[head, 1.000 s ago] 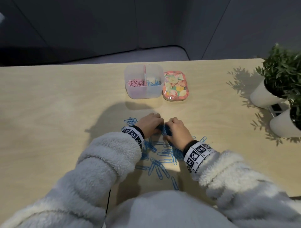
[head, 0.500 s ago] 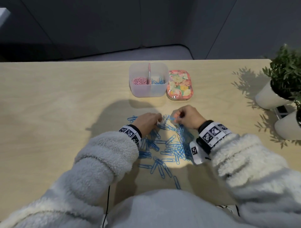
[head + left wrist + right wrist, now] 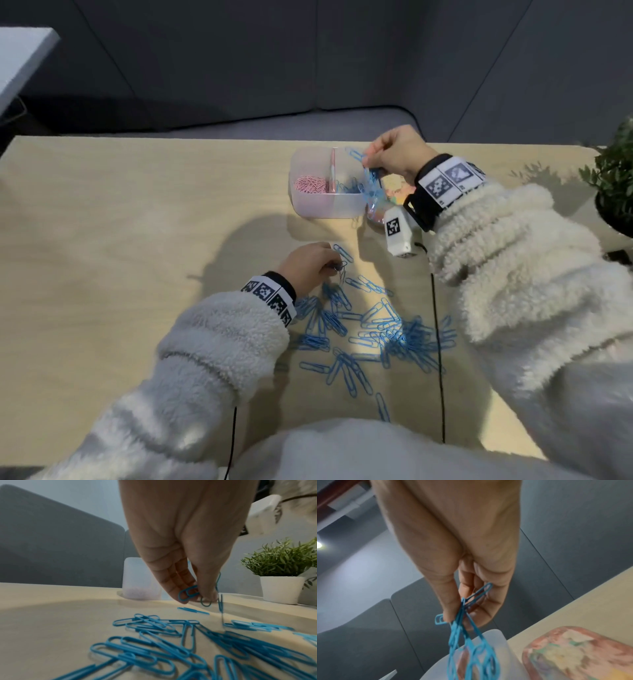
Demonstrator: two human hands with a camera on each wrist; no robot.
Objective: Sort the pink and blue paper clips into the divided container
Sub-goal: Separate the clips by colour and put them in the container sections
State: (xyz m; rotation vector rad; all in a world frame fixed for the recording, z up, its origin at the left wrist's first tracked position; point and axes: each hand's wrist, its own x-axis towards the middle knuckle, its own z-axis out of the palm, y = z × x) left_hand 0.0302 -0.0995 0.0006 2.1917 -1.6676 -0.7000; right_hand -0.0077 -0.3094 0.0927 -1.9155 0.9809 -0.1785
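The right hand [image 3: 394, 154] pinches a dangling bunch of blue clips [image 3: 370, 181] above the divided container [image 3: 325, 205], far on the table [image 3: 137, 222]. The left hand [image 3: 308, 267] pinches a few clips [image 3: 188, 593] at the far edge of the loose blue pile [image 3: 376, 332]. Pink clips [image 3: 310, 185] fill the container's left compartment.

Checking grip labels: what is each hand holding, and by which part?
Right hand pinches a dangling bunch of blue clips by their upper ends. Left hand pinches a few blue clips at its fingertips.
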